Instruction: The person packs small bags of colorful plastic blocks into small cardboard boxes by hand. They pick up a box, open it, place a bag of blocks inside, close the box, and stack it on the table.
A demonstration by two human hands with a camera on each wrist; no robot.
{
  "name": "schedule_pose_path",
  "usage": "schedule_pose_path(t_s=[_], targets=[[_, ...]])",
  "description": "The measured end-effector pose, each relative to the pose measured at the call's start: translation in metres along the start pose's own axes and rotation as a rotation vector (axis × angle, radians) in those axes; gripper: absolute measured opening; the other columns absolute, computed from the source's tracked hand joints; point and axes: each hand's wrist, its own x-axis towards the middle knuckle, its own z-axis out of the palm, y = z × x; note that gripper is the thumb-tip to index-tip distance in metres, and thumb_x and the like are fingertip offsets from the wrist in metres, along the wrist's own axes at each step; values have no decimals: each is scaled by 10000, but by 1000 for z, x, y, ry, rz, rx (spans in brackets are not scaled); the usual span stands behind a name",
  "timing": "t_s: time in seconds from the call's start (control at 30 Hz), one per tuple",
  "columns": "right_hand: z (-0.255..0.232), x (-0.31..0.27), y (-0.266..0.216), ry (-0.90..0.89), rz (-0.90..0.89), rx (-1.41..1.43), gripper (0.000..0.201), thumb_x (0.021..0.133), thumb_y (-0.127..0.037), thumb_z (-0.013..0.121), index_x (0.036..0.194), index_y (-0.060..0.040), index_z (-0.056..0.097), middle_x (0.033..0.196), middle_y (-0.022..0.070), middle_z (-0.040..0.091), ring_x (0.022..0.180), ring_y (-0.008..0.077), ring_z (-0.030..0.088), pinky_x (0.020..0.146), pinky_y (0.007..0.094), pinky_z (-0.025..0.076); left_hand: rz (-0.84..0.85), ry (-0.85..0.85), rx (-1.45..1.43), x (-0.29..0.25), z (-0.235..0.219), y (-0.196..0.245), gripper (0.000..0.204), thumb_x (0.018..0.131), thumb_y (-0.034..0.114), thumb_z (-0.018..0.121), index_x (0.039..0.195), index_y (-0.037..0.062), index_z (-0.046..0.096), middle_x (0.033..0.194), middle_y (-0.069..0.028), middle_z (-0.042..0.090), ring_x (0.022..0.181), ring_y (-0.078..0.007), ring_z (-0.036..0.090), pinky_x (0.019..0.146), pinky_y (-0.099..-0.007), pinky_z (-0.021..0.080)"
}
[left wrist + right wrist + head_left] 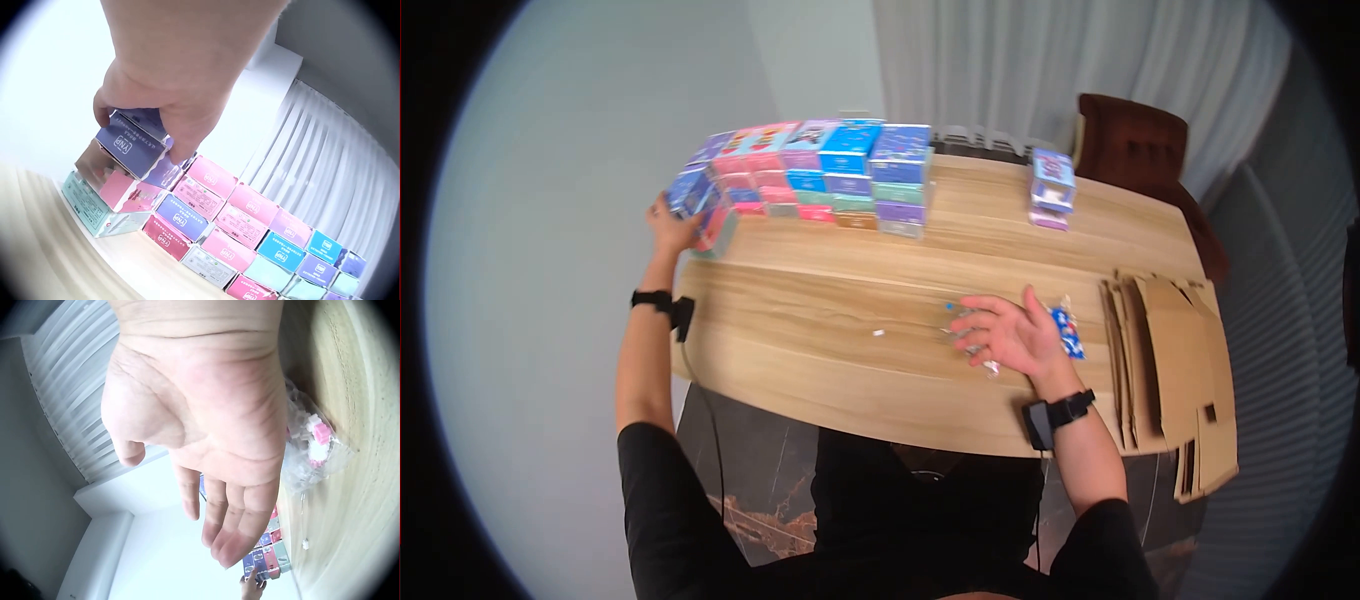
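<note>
The left hand grips a dark blue box at the left end of the stacked boxes. In the left wrist view, thumb and fingers of the left hand hold the blue box from above, over a pink box and a mint box. The right hand is palm up above the table's right half, fingers extended, holding nothing. Under and beside it are clear plastic bags, one with white and pink pieces in the right wrist view, and a blue packet.
Flattened cardboard lies at the table's right edge. Two boxes are stacked at the back right, near a brown chair. A small white scrap lies mid-table. Cables run down from both wrists.
</note>
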Motion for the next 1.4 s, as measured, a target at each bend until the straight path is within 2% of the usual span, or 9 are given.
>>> schedule_pose_path(t_s=[0.2, 0.3, 0.37, 0.43, 0.5, 0.57, 0.83, 1.2, 1.4], targets=[[-2, -1, 0, -5, -40, -27, 853, 961, -670, 250, 1441, 29, 336, 1354, 266, 492, 1185, 372, 555, 899, 462, 495, 86, 449, -136, -34, -9, 54, 709, 771, 297, 744, 1354, 36, 438, 1267, -226, 516, 1210, -368, 460, 1014, -491, 389], [-8, -1, 2, -18, -44, -27, 852, 961, -672, 245, 1426, 32, 360, 1350, 258, 499, 1186, 368, 555, 894, 454, 495, -155, 160, -955, -92, 6, 113, 410, 869, 225, 665, 1217, 57, 526, 1161, -124, 574, 1081, -258, 544, 923, -427, 442], [-9, -2, 3, -18, -42, -24, 851, 960, -673, 246, 1414, 34, 378, 1347, 257, 503, 1181, 365, 558, 887, 448, 495, -401, -239, -1345, -157, -26, 204, 234, 914, 164, 617, 1118, 71, 552, 1093, -53, 589, 998, -172, 567, 864, -339, 462], [-8, -2, 3, -13, -51, -27, 849, 960, -673, 249, 1402, 36, 395, 1343, 257, 506, 1171, 361, 563, 877, 441, 495, -685, -644, -1753, -189, -8, 239, 143, 936, 151, 577, 1057, 74, 572, 998, -39, 613, 910, -152, 584, 760, -275, 474], [-9, -4, 3, -2, -77, -31, 844, 961, -672, 251, 1383, 40, 416, 1330, 255, 517, 1148, 354, 575, 861, 435, 493, -779, -1100, -1847, -196, 16, 257, 100, 961, 157, 533, 999, 74, 573, 878, -32, 621, 795, -144, 593, 648, -246, 463], [-13, -5, 0, 11, -132, -9, 826, 961, -667, 261, 1344, 39, 452, 1300, 247, 540, 1120, 346, 586, 850, 430, 489, -860, -1239, -1913, -199, 32, 276, 110, 969, 174, 518, 962, 78, 570, 823, -26, 609, 734, -141, 580, 598, -235, 443], [-20, -8, -5, 158, -376, 118, 643, 965, -589, 380, 1117, -2, 595, 1115, 174, 640, 952, 285, 608, 791, 388, 463, -812, -1372, -2029, -198, 72, 254, 182, 980, 211, 498, 855, 89, 548, 688, 8, 516, 590, -100, 465, 473, -219, 347], [0, 3, -17, 254, -330, -154, 395, 998, -362, 484, 1153, -11, 577, 1067, 136, 647, 930, 226, 612, 750, 334, 482, -776, -1415, -2074, -199, 75, 250, 238, 969, 204, 489, 747, 137, 436, 584, 65, 337, 476, -45, 310, 397, -190, 245], [25, 32, -89, 799, -432, -794, 284, 960, -198, 563, 1193, -37, 543, 1068, 101, 652, 978, 161, 625, 702, 302, 510, -728, -1487, -2032, -198, 72, 250, 254, 974, 210, 476, 734, 146, 422, 564, 76, 320, 454, -40, 282, 378, -185, 211]])
